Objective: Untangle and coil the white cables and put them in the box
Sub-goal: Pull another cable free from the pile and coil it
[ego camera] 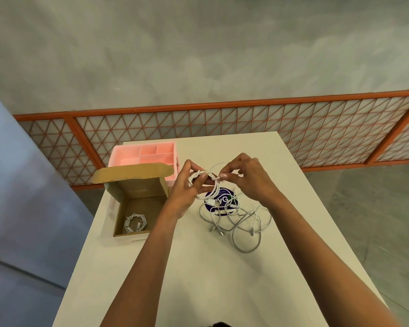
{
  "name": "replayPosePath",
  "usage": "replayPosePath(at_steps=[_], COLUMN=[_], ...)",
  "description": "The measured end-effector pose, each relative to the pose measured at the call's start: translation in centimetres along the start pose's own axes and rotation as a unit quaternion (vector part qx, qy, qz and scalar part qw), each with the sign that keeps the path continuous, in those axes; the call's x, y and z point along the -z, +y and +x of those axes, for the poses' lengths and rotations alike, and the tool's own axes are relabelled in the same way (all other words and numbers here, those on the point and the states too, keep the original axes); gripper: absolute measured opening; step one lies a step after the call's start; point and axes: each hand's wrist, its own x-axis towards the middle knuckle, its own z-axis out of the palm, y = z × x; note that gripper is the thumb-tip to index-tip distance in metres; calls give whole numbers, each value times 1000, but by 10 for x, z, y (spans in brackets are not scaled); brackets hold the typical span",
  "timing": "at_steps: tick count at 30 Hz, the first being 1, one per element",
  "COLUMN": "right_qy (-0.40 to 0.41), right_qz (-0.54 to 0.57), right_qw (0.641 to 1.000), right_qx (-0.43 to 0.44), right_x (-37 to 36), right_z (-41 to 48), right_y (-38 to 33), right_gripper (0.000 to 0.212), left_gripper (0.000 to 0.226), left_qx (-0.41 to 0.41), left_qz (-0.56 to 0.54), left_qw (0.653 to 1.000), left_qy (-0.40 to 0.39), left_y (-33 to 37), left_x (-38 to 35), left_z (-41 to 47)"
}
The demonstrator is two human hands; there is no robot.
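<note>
While the white table [222, 267] carried everything in reach, the work had come to the second cable. At its far left corner stood a pink divided tray [128, 154], and just in front of that the open cardboard box [137, 187], flap raised, with one finished coil [135, 222] lying on its floor. To the right of the box, well apart from it, a loose tangle of white cables [236, 220] sprawled over a round purple sticker [219, 199]. Above that tangle both hands met. The left hand [187, 187] was closed around a half-made coil [204, 182], thumb and fingers pinching its loops together. The right hand [243, 175] pinched the free tail of the same cable narrowly between thumb and forefinger, seemingly winding it round the bundle. By my judgement the coil was nearly bound; the next move would call for tucking the end in without loosening the loops, then carrying it left to the box.
</note>
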Motion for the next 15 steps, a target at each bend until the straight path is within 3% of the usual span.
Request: replayPosePath(at_steps=[7, 10, 15], right_qy=[35, 52, 52], right_qz=[61, 104, 53], right_qw=[997, 993, 997], right_qx=[5, -15, -14], right_x=[-1, -8, -27], right_z=[3, 2, -7], right_y=[8, 12, 19], right_gripper=[9, 13, 18], left_gripper=[8, 18, 30], left_qx=[29, 37, 22], left_qz=[-42, -50, -25], left_qw=[999, 998, 999], left_qy=[-2, 8, 33], left_y=[6, 6, 0], left_x=[-5, -5, -6], left_z=[0, 2, 4])
